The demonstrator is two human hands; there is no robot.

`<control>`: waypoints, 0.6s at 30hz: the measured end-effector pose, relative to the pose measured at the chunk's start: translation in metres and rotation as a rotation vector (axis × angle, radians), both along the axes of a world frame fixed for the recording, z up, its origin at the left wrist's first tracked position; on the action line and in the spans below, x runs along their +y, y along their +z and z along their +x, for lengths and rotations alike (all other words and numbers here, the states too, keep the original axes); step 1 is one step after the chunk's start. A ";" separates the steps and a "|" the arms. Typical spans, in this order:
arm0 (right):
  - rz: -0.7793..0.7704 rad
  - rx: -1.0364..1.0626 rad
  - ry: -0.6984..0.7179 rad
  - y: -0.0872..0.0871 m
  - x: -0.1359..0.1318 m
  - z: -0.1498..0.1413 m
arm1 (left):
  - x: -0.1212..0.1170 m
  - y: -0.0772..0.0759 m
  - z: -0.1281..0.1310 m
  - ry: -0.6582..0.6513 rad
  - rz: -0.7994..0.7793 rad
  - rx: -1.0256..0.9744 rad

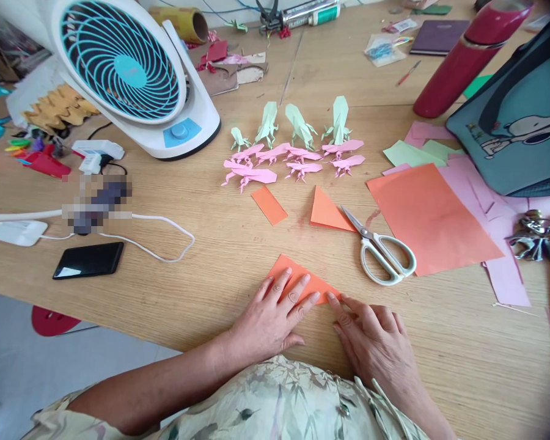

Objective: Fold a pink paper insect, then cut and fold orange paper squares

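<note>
A folded orange paper triangle [282, 264] lies flat on the table close to my body. My left hand [275, 308] rests on it with the fingers spread, pressing the sheet down. At the triangle's right corner is my right hand [371, 330]; its thumb and index fingertip touch the paper's tip, and its other fingers are curled. Scissors with white handles [385, 253] lie to the right, blades pointing away to the left. Their tip reaches another folded orange triangle [327, 211]. A small orange rectangle [269, 205] lies left of that, and a large orange sheet [433, 217] lies further right.
Several green folded paper insects [302, 127] and pink ones [256, 174] stand beyond the orange pieces. A white fan [165, 110] stands at the back left, a phone [88, 261] nearer. At right are a red flask [467, 64], a bag [513, 140] and keys [534, 235].
</note>
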State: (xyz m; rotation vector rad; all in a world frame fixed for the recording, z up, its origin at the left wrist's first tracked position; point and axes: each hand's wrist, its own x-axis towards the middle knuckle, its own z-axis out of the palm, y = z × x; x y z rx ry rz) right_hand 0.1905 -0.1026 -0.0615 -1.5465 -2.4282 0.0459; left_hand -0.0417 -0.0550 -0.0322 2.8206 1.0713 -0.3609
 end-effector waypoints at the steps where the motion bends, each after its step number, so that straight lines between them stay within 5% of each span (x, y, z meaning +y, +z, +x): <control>1: -0.005 -0.003 0.002 0.000 0.000 0.000 | 0.000 0.000 0.000 0.000 0.001 0.002; 18: -0.002 -0.073 0.014 0.007 0.000 -0.003 | -0.005 -0.013 -0.003 -0.017 0.108 -0.056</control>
